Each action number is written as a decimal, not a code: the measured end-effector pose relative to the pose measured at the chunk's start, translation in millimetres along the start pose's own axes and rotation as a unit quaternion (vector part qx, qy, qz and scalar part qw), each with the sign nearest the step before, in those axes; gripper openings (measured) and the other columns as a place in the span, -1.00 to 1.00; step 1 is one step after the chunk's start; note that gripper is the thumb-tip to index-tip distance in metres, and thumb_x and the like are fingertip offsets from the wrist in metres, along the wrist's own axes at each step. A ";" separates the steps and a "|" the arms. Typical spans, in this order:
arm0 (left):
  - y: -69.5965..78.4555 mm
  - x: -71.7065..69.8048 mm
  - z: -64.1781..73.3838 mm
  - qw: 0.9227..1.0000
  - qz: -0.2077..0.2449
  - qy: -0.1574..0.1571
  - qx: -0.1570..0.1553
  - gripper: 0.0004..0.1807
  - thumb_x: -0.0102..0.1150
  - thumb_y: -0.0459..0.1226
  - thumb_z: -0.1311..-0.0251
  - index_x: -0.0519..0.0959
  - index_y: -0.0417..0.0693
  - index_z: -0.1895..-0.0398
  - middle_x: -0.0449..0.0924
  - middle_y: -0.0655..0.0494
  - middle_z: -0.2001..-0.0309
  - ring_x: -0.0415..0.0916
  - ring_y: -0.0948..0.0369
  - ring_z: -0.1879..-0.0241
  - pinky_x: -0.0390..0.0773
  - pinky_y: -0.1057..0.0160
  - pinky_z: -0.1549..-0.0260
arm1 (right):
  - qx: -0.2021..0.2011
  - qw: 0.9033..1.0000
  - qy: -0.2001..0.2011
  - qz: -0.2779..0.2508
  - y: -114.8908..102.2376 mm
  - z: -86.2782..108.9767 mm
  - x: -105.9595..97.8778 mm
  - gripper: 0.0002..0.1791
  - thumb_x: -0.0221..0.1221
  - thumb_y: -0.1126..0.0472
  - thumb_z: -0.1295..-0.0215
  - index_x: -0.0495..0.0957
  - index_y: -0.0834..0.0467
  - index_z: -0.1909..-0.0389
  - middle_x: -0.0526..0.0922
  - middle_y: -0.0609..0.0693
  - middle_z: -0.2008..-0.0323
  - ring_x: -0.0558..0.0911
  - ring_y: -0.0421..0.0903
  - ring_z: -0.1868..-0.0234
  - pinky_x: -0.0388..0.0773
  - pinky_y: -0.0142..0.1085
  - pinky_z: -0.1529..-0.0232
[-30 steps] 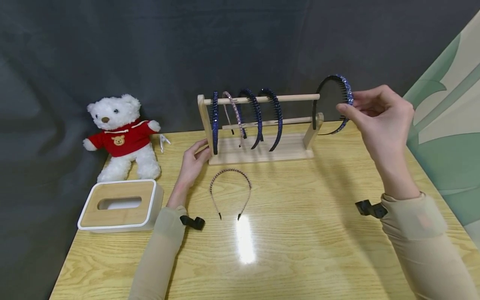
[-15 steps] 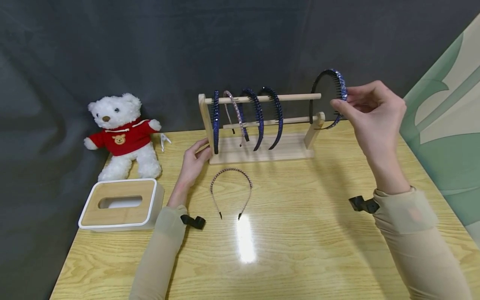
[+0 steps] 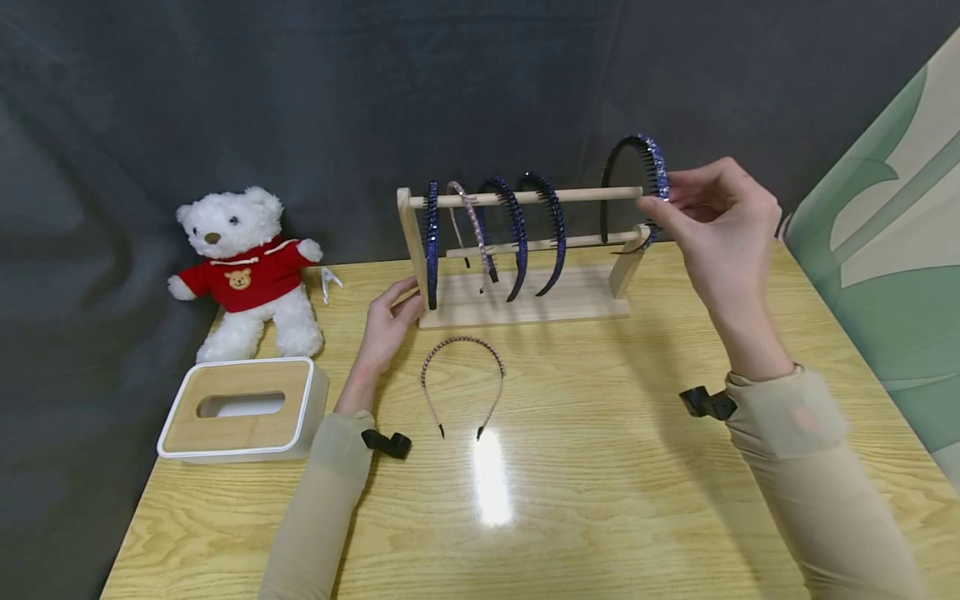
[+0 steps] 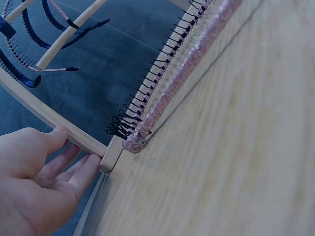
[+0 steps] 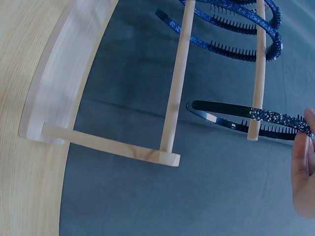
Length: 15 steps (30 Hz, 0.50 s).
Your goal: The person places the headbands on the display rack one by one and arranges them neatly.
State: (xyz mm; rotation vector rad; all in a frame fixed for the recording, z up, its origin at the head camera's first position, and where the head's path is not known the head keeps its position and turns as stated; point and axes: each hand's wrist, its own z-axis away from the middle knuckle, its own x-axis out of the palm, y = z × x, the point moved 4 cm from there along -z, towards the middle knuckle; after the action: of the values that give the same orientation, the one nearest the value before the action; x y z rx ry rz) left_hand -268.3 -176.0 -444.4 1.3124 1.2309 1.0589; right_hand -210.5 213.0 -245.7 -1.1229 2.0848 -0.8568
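Note:
My right hand (image 3: 723, 212) pinches a blue glittery headband (image 3: 657, 167) with black comb teeth between thumb and fingers. The headband hangs upright at the right end of the wooden rack (image 3: 525, 310), and the tip of the upper rod (image 5: 254, 129) shows inside its loop. At the rack's left end, my left hand (image 3: 388, 321) grips the foot of the upright, thumb on the post and fingers at the base corner in the left wrist view. Several dark blue headbands (image 3: 557, 233) and a pink one (image 3: 476, 221) hang on the upper rod.
A thin pink beaded headband (image 3: 462, 340) lies on the table in front of the rack. To the left sit a white teddy bear (image 3: 251, 271) in a red sweater, a small white clip (image 3: 327, 283) and a tissue box (image 3: 236, 417). Dark cloth (image 3: 480, 83) hangs behind.
My right hand has moved left with the blue headband, bringing its loop over the upper rod's right end. The left hand has stayed at the rack's left foot.

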 end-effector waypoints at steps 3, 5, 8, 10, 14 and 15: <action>0.9 0.4 0.0 1.000 -0.001 0.000 0.000 -0.53 0.02 -0.47 -0.62 0.40 -0.37 -0.52 0.41 -0.29 -0.47 0.49 -0.18 -0.38 0.62 0.12 -0.32 | -0.007 1.000 0.000 0.000 -0.8 0.0 3.8 -0.71 0.55 0.40 -0.20 0.75 0.33 0.07 0.76 -0.11 0.29 0.70 -0.20 0.31 0.69 -0.56 0.18; 1.7 0.9 0.4 1.000 -0.001 -0.001 0.000 -0.53 0.02 -0.48 -0.62 0.41 -0.36 -0.52 0.40 -0.29 -0.47 0.50 -0.18 -0.38 0.62 0.11 -0.33 | -0.009 1.000 0.001 0.001 -1.7 0.0 6.1 -0.71 0.55 0.39 -0.20 0.75 0.32 0.07 0.76 -0.11 0.29 0.70 -0.20 0.31 0.68 -0.56 0.18; 1.7 0.9 0.7 1.000 -0.003 -0.001 0.001 -0.53 0.02 -0.47 -0.62 0.40 -0.36 -0.52 0.40 -0.29 -0.47 0.49 -0.18 -0.38 0.61 0.11 -0.33 | -0.011 1.000 0.000 -0.001 -3.7 -0.2 9.9 -0.71 0.55 0.37 -0.21 0.75 0.32 0.08 0.76 -0.11 0.30 0.69 -0.19 0.31 0.68 -0.55 0.19; 2.1 0.8 1.0 1.000 -0.006 -0.001 0.000 -0.53 0.02 -0.46 -0.63 0.41 -0.35 -0.52 0.40 -0.28 -0.47 0.50 -0.18 -0.38 0.61 0.12 -0.33 | -0.013 1.000 -0.001 -0.002 -5.0 -0.4 12.3 -0.72 0.56 0.36 -0.21 0.75 0.31 0.08 0.76 -0.10 0.30 0.69 -0.18 0.31 0.67 -0.53 0.21; 2.5 0.3 1.3 1.000 -0.009 -0.001 -0.001 -0.53 0.01 -0.45 -0.64 0.40 -0.35 -0.53 0.39 -0.28 -0.48 0.49 -0.18 -0.39 0.61 0.14 -0.33 | -0.015 1.000 -0.009 -0.001 -6.3 0.2 18.0 -0.71 0.56 0.35 -0.22 0.75 0.31 0.08 0.75 -0.10 0.29 0.68 -0.16 0.30 0.68 -0.52 0.20; 2.8 0.4 1.5 1.000 -0.009 0.000 -0.001 -0.53 0.02 -0.45 -0.64 0.40 -0.35 -0.52 0.40 -0.28 -0.48 0.49 -0.18 -0.39 0.62 0.15 -0.32 | -0.015 1.000 -0.012 -0.001 -6.5 0.5 19.5 -0.70 0.56 0.35 -0.22 0.74 0.32 0.07 0.75 -0.10 0.29 0.69 -0.15 0.29 0.68 -0.52 0.19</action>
State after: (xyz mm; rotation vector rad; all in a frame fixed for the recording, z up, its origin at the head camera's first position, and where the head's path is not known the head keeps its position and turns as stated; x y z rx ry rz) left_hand -266.5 -175.7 -441.8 1.2979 1.2389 1.0469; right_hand -215.9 193.1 -245.1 -1.1455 2.0838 -0.8120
